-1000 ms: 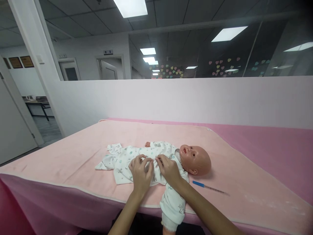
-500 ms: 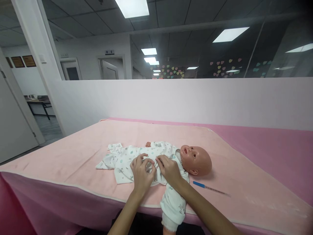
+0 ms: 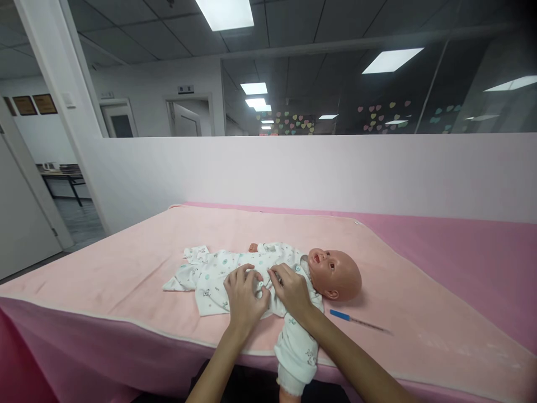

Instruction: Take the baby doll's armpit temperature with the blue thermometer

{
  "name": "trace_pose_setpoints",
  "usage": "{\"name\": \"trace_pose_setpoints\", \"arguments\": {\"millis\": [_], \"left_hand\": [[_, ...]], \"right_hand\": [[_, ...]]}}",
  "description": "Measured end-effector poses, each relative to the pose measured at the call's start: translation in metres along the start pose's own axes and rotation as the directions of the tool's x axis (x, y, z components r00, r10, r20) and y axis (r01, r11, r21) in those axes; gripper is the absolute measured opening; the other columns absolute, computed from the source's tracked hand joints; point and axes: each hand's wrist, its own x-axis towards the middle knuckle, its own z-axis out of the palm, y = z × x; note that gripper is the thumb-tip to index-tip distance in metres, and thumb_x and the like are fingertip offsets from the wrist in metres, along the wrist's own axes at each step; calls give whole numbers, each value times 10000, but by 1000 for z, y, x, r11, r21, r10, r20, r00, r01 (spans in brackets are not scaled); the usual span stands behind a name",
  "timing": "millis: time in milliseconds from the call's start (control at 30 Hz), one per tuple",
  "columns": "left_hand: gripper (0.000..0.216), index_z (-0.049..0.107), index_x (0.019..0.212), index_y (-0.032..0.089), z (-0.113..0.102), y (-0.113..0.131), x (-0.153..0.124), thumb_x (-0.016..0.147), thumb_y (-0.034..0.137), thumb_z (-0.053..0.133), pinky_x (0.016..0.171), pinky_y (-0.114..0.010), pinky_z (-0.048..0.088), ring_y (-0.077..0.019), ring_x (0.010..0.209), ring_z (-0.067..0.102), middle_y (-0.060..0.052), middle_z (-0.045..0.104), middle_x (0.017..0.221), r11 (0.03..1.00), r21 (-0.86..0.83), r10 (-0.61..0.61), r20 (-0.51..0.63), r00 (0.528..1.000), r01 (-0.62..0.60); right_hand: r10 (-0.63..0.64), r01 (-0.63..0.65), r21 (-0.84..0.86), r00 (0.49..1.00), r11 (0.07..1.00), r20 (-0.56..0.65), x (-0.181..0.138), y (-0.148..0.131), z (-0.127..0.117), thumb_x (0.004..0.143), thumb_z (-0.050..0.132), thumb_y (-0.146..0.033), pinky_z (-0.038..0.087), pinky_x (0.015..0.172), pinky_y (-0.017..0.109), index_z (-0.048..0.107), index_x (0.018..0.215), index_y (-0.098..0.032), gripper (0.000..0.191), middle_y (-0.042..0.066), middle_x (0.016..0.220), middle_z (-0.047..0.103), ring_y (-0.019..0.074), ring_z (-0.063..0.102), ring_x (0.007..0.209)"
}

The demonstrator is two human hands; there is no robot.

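Observation:
A baby doll (image 3: 334, 273) lies on its back on a pale pink blanket (image 3: 126, 280), head to the right. It wears a white printed romper (image 3: 210, 274). My left hand (image 3: 242, 299) and my right hand (image 3: 293, 291) rest side by side on the doll's chest. Both pinch the romper's front edge with curled fingers, close to a small white button (image 3: 260, 284). One sleeve (image 3: 296, 350) of the romper hangs over the table's near edge.
A thin thermometer with a blue end (image 3: 358, 320) lies on the blanket to the right of the doll's head. A darker pink cover (image 3: 482, 263) spreads to the right. A white partition wall (image 3: 293, 168) runs behind the table; a doorway opens at left.
My fingers have shifted slightly on the romper's front; the left thumb and fingers closed nearer the button. Doll and thermometer stayed put.

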Motion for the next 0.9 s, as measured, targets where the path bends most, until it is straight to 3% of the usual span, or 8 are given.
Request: {"name": "trace_pose_setpoints", "arguments": {"millis": [267, 667, 900], "left_hand": [[74, 562, 798, 215, -2, 1, -1, 732, 228, 532, 862, -400, 295, -238, 990, 457, -42, 560, 978, 995, -55, -88, -55, 995, 85], [129, 585, 754, 220, 0, -3, 0, 782, 341, 552, 853, -382, 284, -217, 944, 492, -32, 578, 914, 992, -88, -97, -103, 990, 88], [106, 620, 842, 244, -3, 0, 0, 767, 268, 550, 858, -385, 287, -219, 952, 486, -30, 569, 938, 993, -94, -72, -70, 995, 65]], "right_hand": [[19, -19, 20, 1000, 1000, -15, 1, -1, -2, 908, 398, -253, 357, 497, 213, 573, 788, -185, 223, 19, 675, 591, 109, 557, 585], [15, -15, 7, 1000, 1000, -2, 1, 0, -2, 915, 382, -257, 362, 508, 209, 578, 799, -179, 241, 29, 683, 600, 114, 564, 602], [23, -23, 32, 1000, 999, -1, 1, 0, -3, 914, 386, -256, 366, 511, 209, 583, 794, -183, 242, 25, 685, 599, 114, 568, 613]]}}
